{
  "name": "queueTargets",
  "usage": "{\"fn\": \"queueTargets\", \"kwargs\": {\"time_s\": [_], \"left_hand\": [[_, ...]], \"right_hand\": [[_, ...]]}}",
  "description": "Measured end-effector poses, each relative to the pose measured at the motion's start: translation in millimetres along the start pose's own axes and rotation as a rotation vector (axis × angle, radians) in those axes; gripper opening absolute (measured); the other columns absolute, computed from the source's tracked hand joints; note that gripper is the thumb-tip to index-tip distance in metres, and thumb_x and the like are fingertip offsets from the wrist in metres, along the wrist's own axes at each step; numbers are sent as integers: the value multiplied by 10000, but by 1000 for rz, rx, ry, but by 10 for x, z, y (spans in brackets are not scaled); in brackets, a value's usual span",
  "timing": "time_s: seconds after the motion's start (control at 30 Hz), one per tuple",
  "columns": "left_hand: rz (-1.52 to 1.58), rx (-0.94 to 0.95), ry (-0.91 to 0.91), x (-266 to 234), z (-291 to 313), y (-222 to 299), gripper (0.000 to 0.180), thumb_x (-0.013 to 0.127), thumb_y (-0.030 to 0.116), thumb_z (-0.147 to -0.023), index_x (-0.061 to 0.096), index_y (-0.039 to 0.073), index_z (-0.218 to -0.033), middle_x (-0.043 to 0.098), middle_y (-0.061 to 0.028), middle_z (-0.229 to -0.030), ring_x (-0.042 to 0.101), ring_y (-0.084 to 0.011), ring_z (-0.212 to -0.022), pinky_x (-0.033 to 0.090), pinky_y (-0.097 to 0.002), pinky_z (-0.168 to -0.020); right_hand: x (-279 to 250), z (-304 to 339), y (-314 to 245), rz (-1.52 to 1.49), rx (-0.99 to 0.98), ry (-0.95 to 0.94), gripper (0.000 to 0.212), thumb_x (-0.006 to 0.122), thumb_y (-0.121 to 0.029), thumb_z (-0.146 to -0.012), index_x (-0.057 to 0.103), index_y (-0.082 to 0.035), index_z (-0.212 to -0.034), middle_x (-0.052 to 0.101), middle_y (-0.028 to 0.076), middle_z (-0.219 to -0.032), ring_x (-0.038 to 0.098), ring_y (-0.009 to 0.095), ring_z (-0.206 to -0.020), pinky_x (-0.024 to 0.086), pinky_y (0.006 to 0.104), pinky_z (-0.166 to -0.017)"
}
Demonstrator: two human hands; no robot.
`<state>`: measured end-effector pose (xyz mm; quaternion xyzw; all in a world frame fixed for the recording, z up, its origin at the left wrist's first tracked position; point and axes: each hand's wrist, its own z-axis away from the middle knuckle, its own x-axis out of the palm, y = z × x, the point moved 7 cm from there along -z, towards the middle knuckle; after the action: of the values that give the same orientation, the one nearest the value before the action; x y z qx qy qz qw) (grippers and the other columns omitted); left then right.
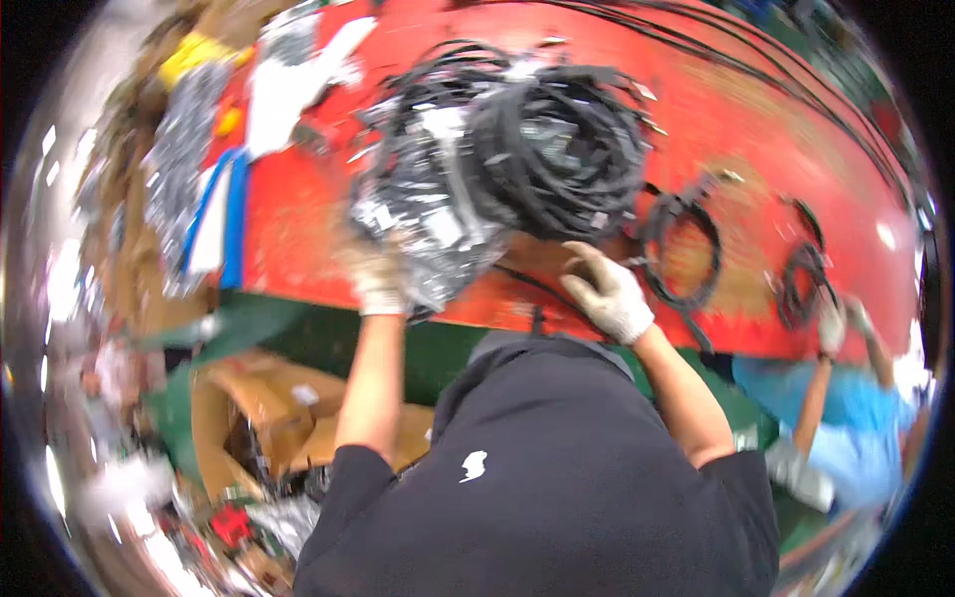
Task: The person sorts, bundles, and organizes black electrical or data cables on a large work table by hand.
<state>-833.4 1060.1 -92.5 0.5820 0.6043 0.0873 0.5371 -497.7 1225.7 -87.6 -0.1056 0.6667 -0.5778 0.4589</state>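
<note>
My left hand (pixel 376 277), in a pale work glove, is at the left edge of a pile of clear plastic bags (pixel 423 204) with black cables inside. Motion smears its fingers, so whether it grips a bag cannot be told. My right hand (pixel 609 296), gloved too, is near the table's front edge with thumb and fingers apart and nothing between them. Just beyond it sits a big stack of coiled black cables (pixel 562 149), touching the bags. A single coiled cable (pixel 686 249) lies to the right of this hand.
The red tabletop (pixel 786 139) is worn. At right, a co-worker's gloved hands (pixel 844 320) are by a smaller cable coil (pixel 799 284). Long black cables run along the far edge. A blue-and-white folder-like item (pixel 219 219) lies left; an open cardboard box (pixel 264 408) stands below.
</note>
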Motion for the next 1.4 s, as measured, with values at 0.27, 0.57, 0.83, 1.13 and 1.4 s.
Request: {"fn": "queueTargets", "kwargs": {"time_s": [0.27,0.57,0.83,1.13,1.4], "left_hand": [[-695,-621,-408,-877,79,-3672,671,736,356,-910,522,-32,-1414,635,-237,-1361,655,-389,-1179,538,-499,-982],[-881,-797,-217,-846,-143,-3968,959,747,672,-789,500,2,-1429,656,-288,-1204,649,-481,-1097,548,-553,-901],[-936,-282,228,-1254,-221,-2684,769,644,606,-925,562,-32,-1347,594,-307,-1246,568,-474,-1172,491,-577,-963],[-346,89,230,-783,-192,-669,439,687,331,-990,614,-5,-1263,579,-236,-1295,615,-353,-1107,534,-450,-918],[58,745,-506,1280,300,2664,564,708,361,-960,559,6,-1372,574,-229,-1376,560,-382,-1255,489,-477,-1016]], "right_hand": [[-43,1023,1159,148,472,76,436,621,-356,-971,627,-85,-1313,706,183,-1206,667,355,-1142,516,423,-988],[-368,1724,1503,171,878,220,452,598,-324,-955,629,-55,-1316,673,204,-1278,631,370,-1204,484,439,-1039],[-1249,905,2126,528,772,545,597,629,-346,-934,509,-102,-1465,577,164,-1411,558,350,-1300,436,458,-1104],[-1618,589,2877,824,797,311,283,565,-318,-978,652,-154,-1192,665,125,-1248,601,322,-1213,460,484,-994],[-2029,774,2018,605,207,586,228,606,-319,-964,657,-187,-1143,674,154,-913,695,369,-831,567,488,-719]]}}
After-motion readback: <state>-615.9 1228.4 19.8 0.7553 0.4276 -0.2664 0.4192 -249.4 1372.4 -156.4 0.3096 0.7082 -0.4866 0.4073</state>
